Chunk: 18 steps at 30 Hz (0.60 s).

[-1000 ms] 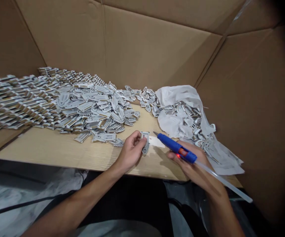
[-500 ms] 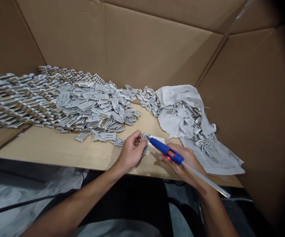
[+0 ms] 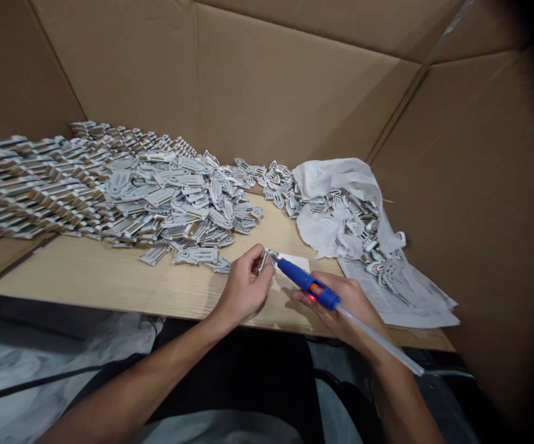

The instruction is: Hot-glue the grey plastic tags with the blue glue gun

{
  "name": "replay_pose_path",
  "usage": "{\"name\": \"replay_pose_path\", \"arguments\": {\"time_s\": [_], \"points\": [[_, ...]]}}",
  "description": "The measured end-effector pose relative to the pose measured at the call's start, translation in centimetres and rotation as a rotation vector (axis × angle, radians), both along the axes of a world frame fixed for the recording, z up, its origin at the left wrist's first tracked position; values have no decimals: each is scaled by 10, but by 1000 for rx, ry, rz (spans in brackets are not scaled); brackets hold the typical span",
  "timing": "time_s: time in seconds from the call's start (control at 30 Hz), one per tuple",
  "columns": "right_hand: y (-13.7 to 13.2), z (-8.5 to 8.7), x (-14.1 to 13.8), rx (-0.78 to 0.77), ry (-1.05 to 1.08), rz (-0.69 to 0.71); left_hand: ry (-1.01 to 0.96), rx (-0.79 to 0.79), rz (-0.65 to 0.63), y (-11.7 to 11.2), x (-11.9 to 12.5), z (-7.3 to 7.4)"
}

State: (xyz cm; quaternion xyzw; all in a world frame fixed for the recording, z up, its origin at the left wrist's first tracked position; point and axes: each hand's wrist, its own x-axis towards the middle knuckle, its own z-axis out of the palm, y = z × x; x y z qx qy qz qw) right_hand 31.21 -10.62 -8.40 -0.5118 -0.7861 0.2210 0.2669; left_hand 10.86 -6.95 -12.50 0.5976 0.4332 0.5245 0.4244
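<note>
Now our left hand [image 3: 245,291] pinches a grey clip [image 3: 266,259], light and stiff and likely best held by its edge, above the surface [image 3: 86,268], while our right hand [image 3: 343,311] grips a blue glue gun [image 3: 304,282], its tip at the clip.

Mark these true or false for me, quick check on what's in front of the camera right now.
The left hand holds the blue glue gun. False: the right hand holds it.
A clear glue stick runs out of the gun's back. True.
The left hand pinches a small grey plastic piece. True.
The gun's light glows green. False: it glows red.
The big pile of grey pieces sits on the floor. False: it sits on a wooden board.
Crumpled white plastic lies right of the pile. True.
</note>
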Motion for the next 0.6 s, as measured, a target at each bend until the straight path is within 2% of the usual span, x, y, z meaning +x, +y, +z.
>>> {"name": "replay_pose_path", "arguments": {"time_s": [0.2, 0.37, 0.5, 0.6], "points": [[-1, 1, -2, 37, -24, -7, 36, -7, 24, -2, 0, 2], [-1, -6, -3, 70, -58, 0, 68, 18, 46, -1, -1, -2], [-1, -11, -14, 216, -177, 36, 62, 23, 50, 2, -2, -5], [-4, -11, -24, 337, -294, -1, -13, 31, 49, 5, -2, -4]]}}
